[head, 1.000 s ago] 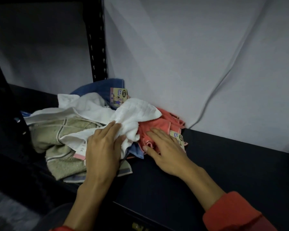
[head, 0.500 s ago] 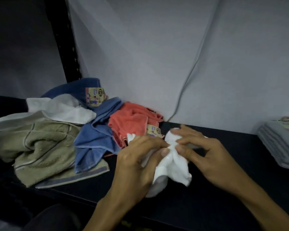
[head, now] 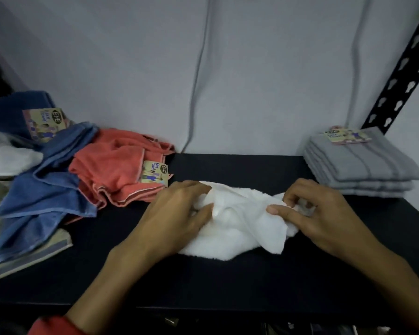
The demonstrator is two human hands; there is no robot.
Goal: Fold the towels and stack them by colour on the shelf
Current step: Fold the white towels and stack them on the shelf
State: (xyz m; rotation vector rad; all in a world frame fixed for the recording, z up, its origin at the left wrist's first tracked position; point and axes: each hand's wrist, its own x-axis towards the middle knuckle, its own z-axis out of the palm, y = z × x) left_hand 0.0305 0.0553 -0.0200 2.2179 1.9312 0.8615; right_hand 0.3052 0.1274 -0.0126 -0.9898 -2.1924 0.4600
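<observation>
1. In the head view, a folded stack of grey towels (head: 363, 165) was seen at the right end of the shelf (head: 228, 281), so one colour was judged done.
2. A crumpled white towel (head: 237, 226) lay on the shelf between the two hands and was not yet folded.
3. The left hand (head: 177, 218) was curled into the towel's left part, gripping the cloth; the right hand (head: 324, 213) pinched an edge of it between thumb and fingers.
4. Unfolded towels were heaped at the left: an orange towel (head: 114, 170), a blue towel (head: 46, 194), another white towel (head: 7, 155) and a beige towel (head: 29, 259) beneath them. Most of the task was therefore judged to be left.
5. The heap was cut off by the left edge, so its full count could not be told.
6. The number of towels in the grey stack was hard to make out.
7. The fingertips of both hands were partly hidden in the cloth.
</observation>
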